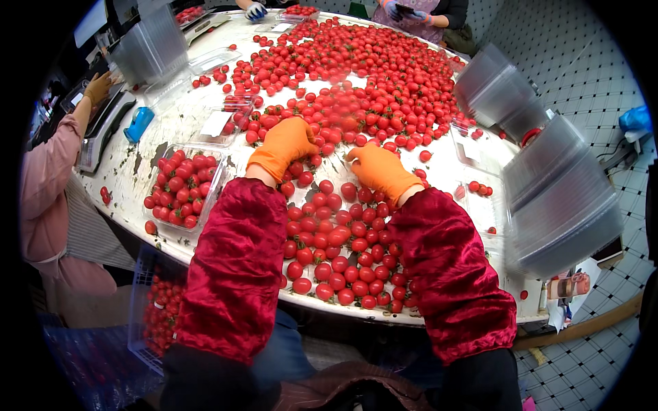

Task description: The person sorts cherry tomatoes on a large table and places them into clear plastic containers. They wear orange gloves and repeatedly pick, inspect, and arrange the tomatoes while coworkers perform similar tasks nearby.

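Observation:
Both my hands wear orange gloves and reach over a white table [177,123] spread with cherry tomatoes. My left hand [285,145] rests at the near edge of the large tomato pile [380,77], fingers curled down among the fruit. Whether it grips a tomato is hidden by the glove. To its right, my right hand [381,167] hovers by a bare patch, its fingertips bent under and hard to make out. A second group of cherry tomatoes [339,236] lies between my forearms. Left of my left sleeve stands a clear plastic clamshell box [218,172] filled with tomatoes.
Stacks of clear plastic containers stand at right [563,200] and far left [151,49]. A blue tape dispenser [139,125] and a scale [105,131] sit at left, near a co-worker's gloved hand [97,88]. A crate of tomatoes [162,308] is below the table edge.

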Tool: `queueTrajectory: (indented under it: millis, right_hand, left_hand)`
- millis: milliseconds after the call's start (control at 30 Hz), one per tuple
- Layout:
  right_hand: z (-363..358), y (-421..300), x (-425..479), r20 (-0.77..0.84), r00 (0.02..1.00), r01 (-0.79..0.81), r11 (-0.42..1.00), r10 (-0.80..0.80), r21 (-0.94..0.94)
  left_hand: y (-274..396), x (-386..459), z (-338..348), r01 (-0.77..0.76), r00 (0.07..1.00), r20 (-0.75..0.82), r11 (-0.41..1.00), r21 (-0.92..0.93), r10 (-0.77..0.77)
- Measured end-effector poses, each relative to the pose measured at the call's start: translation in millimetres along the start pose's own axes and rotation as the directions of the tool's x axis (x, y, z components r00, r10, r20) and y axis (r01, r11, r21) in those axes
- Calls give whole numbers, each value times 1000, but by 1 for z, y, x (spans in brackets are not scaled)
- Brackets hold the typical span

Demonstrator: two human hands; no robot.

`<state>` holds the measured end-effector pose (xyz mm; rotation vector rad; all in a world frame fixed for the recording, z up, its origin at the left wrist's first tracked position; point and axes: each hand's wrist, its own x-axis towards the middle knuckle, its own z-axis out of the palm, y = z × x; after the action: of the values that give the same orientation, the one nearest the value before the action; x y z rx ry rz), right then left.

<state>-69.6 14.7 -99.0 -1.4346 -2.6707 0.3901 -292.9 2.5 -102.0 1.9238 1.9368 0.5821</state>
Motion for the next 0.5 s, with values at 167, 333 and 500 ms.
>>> queueTrajectory:
  millis: [167,333,500]
  right_hand:
    - [4,-8,7,-133,990,-7,970,40,243]
    - [30,-32,22,-87,996,42,963,-20,266]
    - [29,-47,22,74,996,36,988,-48,147]
  left_hand:
    - [4,1,0,85,981,164,992,98,-100]
    - [-7,4,-17,74,966,249,997,-35,-63]
    - [-12,8,-12,70,991,-115,997,-36,-74]
